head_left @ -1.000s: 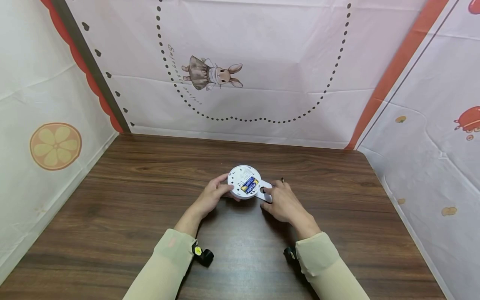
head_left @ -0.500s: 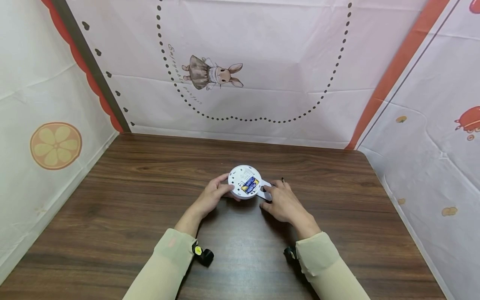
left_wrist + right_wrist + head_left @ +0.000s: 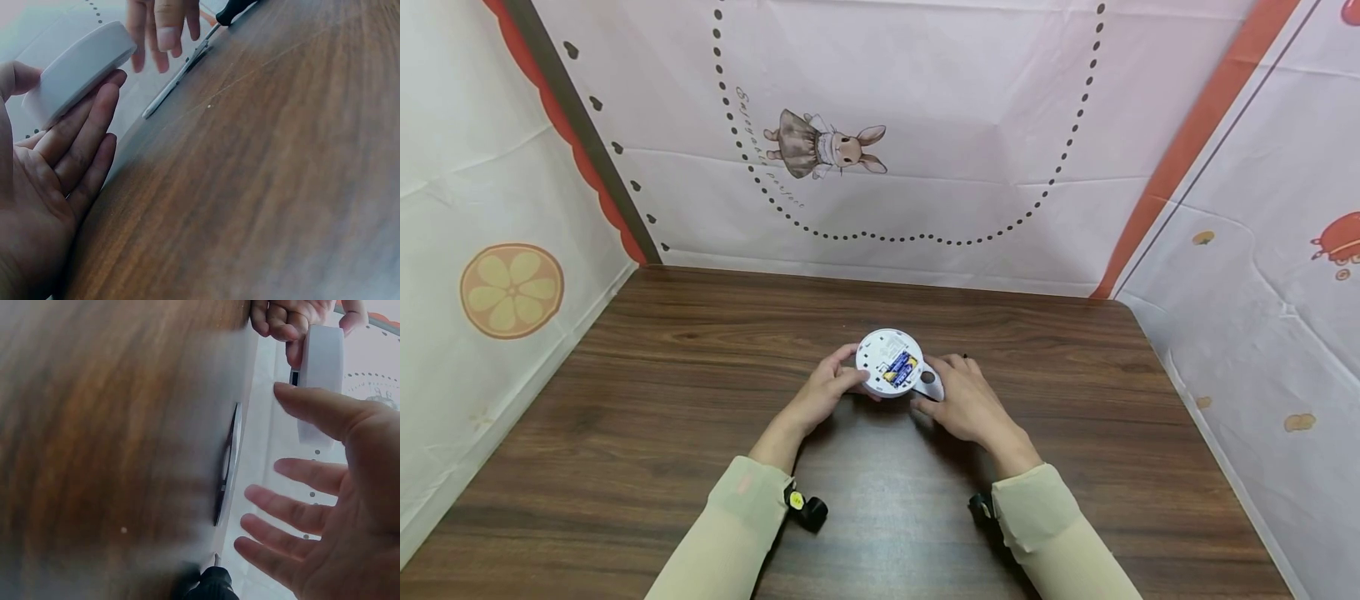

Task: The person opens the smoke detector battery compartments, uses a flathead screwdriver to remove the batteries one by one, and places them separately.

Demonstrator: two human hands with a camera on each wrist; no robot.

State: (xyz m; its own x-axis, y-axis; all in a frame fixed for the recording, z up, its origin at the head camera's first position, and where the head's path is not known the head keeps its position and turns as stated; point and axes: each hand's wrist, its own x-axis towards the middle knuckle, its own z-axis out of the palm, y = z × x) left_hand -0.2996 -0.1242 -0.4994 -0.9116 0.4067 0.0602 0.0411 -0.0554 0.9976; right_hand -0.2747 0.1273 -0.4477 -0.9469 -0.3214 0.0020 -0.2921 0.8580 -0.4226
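Note:
My left hand (image 3: pixel 822 396) grips a white round device (image 3: pixel 876 354) by its left edge, thumb on top and fingers beneath, tilted above the table. Two blue-and-yellow batteries (image 3: pixel 899 370) sit in its uncovered compartment. To the right of the device lies a flat white piece (image 3: pixel 934 390) with a round hole, low on the tabletop in the left wrist view. Over that piece hovers my right hand (image 3: pixel 966 408), its fingers spread and holding nothing. A black-handled screwdriver (image 3: pixel 214 584) lies beyond the piece, mostly hidden by the right hand in the head view.
The dark wood table (image 3: pixel 647 433) is walled in by printed white cloth (image 3: pixel 962 125) at the back and on both sides. Black wrist cameras are strapped at both beige cuffs.
My right hand has shifted slightly left, and its fingers have drawn off the flat piece's hole, which now shows fully. The left hand keeps the device nearly still.

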